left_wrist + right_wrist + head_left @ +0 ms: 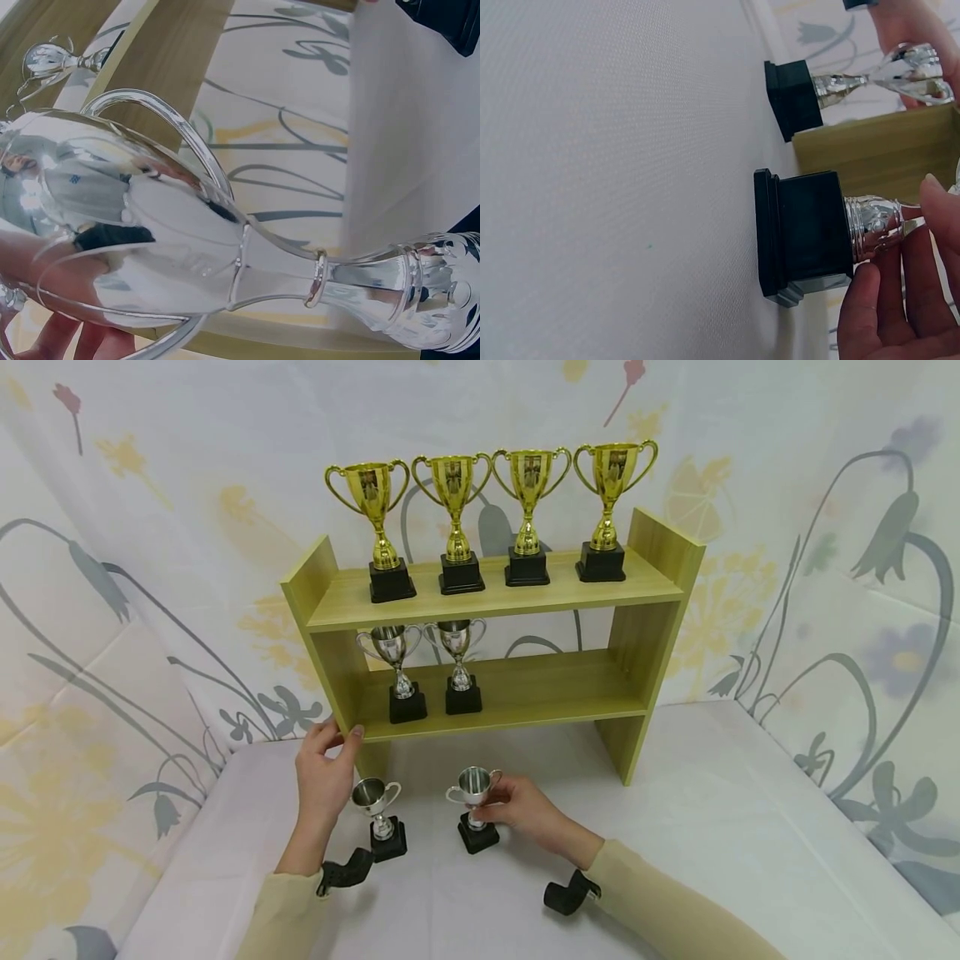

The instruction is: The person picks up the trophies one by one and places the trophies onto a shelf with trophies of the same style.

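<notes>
My left hand [325, 781] grips the left side panel of a wooden shelf [491, 718], thumb at the front and fingers on the outer side. Beside that wrist a silver trophy cup [382, 828] stands on the table; it fills much of the left wrist view. With thumb and fingers, my right hand [525, 810] pinches the stem of another silver trophy cup [474, 787]. Its black base [810, 232] is at the tabletop in the right wrist view, upright; I cannot tell whether it touches. Two more silver trophies [458, 652] stand on the lower shelf, towards the left.
Several gold trophies [453, 485] with black bases line the top shelf. A white cloth [705, 835] covers the table, and a flower-printed backdrop [187, 568] hangs behind. The shelf's right leg [633, 747] rests on the table.
</notes>
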The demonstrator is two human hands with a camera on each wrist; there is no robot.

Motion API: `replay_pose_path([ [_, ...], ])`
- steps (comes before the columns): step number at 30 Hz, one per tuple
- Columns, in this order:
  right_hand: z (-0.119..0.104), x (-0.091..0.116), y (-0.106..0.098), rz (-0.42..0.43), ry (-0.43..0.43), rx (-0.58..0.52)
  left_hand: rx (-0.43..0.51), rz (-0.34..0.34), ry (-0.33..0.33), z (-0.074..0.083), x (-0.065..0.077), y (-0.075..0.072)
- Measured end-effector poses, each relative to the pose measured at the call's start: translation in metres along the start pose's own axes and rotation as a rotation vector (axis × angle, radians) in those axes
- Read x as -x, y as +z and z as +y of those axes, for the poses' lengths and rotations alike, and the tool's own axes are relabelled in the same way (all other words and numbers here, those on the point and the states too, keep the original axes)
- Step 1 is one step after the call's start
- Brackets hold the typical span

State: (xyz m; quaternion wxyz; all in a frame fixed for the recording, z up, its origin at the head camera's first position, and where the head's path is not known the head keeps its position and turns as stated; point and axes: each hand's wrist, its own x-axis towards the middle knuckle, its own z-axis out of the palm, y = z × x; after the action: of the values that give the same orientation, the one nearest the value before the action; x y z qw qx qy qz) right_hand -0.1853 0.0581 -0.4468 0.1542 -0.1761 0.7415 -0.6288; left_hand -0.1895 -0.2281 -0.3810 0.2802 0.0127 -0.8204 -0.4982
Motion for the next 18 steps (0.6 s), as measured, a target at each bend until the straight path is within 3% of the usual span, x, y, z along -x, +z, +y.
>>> replay_pose_path([
  [18,0.0018,-0.0002,0.0015,0.007,0.013,-0.032,0.007,0.002,0.015,-0.0014,-0.0006,0.0004],
])
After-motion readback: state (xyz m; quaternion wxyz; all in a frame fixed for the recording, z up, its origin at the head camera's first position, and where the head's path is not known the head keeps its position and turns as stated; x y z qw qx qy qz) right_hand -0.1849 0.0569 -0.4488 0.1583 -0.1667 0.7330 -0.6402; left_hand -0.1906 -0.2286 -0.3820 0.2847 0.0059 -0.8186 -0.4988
